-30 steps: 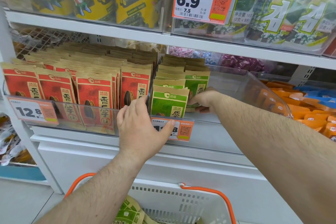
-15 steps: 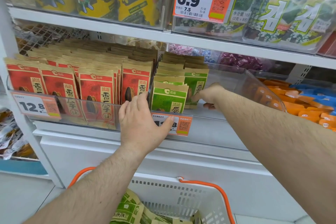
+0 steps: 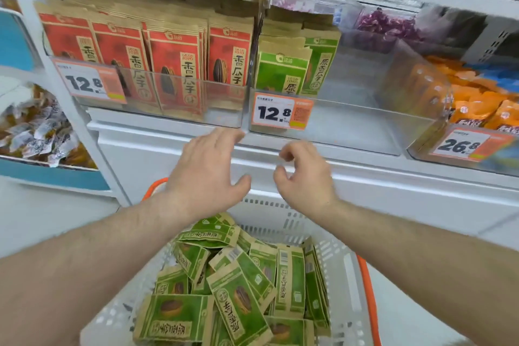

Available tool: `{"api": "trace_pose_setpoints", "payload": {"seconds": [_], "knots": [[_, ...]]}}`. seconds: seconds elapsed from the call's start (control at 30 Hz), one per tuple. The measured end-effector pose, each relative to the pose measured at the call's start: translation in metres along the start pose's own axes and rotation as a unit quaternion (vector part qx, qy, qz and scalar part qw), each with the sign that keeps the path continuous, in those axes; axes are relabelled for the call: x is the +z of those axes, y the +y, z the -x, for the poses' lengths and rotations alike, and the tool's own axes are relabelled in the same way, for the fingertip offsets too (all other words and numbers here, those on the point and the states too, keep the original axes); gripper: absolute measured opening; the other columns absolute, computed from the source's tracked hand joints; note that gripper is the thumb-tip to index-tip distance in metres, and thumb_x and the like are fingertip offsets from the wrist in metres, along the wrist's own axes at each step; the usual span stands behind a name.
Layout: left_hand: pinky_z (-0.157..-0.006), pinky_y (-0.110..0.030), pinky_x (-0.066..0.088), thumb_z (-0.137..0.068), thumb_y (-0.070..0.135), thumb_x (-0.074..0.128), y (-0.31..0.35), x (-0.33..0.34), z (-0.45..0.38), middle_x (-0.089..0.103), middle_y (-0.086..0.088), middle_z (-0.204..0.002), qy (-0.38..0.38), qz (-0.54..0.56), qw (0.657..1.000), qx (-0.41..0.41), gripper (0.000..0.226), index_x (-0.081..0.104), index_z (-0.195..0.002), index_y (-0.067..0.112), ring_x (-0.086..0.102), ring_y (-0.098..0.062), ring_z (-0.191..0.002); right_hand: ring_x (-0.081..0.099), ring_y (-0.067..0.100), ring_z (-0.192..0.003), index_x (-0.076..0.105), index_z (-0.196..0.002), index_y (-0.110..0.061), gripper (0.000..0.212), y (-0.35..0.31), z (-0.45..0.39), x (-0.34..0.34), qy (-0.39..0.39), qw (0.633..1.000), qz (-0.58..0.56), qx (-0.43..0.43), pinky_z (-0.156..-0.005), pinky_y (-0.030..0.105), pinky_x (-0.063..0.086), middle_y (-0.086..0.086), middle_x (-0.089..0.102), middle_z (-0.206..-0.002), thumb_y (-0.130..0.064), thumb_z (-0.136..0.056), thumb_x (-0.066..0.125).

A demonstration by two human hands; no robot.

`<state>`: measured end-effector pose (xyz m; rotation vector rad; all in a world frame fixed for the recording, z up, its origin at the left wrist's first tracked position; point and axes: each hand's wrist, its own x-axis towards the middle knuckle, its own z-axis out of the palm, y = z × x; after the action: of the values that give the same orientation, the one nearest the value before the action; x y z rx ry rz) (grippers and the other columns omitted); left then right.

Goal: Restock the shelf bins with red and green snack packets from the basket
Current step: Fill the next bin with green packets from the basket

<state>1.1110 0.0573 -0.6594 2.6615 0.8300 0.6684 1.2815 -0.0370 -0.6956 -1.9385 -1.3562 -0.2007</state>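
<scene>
Red snack packets (image 3: 174,64) fill the left clear shelf bin (image 3: 179,104) in upright rows. Green packets (image 3: 283,70) stand at the left side of the neighbouring clear bin (image 3: 351,126), whose right part holds nothing. A white basket (image 3: 345,270) with orange handles sits below, with several green packets (image 3: 238,289) heaped in it. My left hand (image 3: 207,174) hovers below the bins with fingers spread and relaxed, holding nothing. My right hand (image 3: 303,177) hangs beside it, fingers loosely curled, also holding nothing. Both hands are above the basket.
Orange snack packs (image 3: 477,109) fill a bin to the right, behind a 26.8 price tag (image 3: 463,146). Purple sweets (image 3: 390,25) lie at the back. Wrapped candies (image 3: 36,132) sit in a blue-edged bin at left. A white shelf panel (image 3: 168,154) runs below the bins.
Both hands have come away from the green packets and the bin front, dropping to just above the basket. The view has tilted down, so the basket's packets now show.
</scene>
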Motion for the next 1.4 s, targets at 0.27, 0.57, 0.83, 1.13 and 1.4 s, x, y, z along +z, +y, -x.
{"api": "trace_pose_setpoints", "payload": {"seconds": [0.27,0.57,0.83,1.13,1.4], "knots": [[-0.094,-0.028,0.044,-0.085,0.041,0.064,-0.017,0.007,0.028,0.052,0.010,-0.136,-0.204,0.001,0.975,-0.089,0.062,0.041,-0.140,0.026,0.056,-0.014,-0.115,0.064,0.016,-0.079,0.069,-0.091,-0.020,0.035,0.016,0.103,0.111,-0.516,0.807,0.086,0.274,-0.068,0.029,0.054,-0.002,0.067,-0.084,-0.047,-0.069,0.077],[-0.094,-0.035,0.049,-0.086,0.043,0.062,-0.029,0.010,0.027,0.055,0.008,-0.132,-0.295,0.012,0.949,-0.112,0.060,0.042,-0.139,0.025,0.057,-0.016,-0.111,0.063,0.020,-0.101,0.053,-0.117,-0.011,0.071,0.019,0.167,0.133,-0.492,0.752,0.002,0.439,-0.089,0.032,0.055,0.000,0.064,-0.106,-0.028,-0.062,0.093],[-0.094,-0.033,0.050,-0.084,0.043,0.066,-0.030,0.015,0.034,0.056,0.007,-0.129,-0.424,-0.034,0.903,-0.058,0.060,0.048,-0.137,0.022,0.057,-0.014,-0.107,0.064,0.024,-0.096,0.067,-0.115,-0.014,0.041,-0.015,0.084,0.071,-0.585,0.784,0.166,0.128,-0.084,0.035,0.053,0.004,0.069,-0.106,-0.031,-0.080,0.080],[-0.080,-0.036,0.059,-0.085,0.028,0.076,-0.013,0.029,0.040,0.076,0.003,-0.090,-0.445,0.175,0.872,-0.104,0.019,0.061,-0.095,0.022,0.074,-0.014,-0.074,0.058,0.018,-0.090,0.041,-0.128,-0.027,0.078,-0.073,0.000,-0.020,-0.533,0.830,0.164,0.011,-0.076,0.035,0.051,-0.006,0.059,-0.106,-0.031,-0.067,0.090],[-0.082,-0.042,0.059,-0.083,0.013,0.077,-0.006,0.029,0.034,0.077,-0.004,-0.088,-0.276,0.403,0.842,-0.228,0.015,0.071,-0.096,0.015,0.075,-0.023,-0.082,0.042,0.021,-0.125,0.049,-0.137,-0.021,0.075,-0.056,-0.014,-0.063,-0.111,0.989,0.091,0.044,-0.108,0.038,0.036,-0.003,0.051,-0.131,-0.041,-0.072,0.081]]}}
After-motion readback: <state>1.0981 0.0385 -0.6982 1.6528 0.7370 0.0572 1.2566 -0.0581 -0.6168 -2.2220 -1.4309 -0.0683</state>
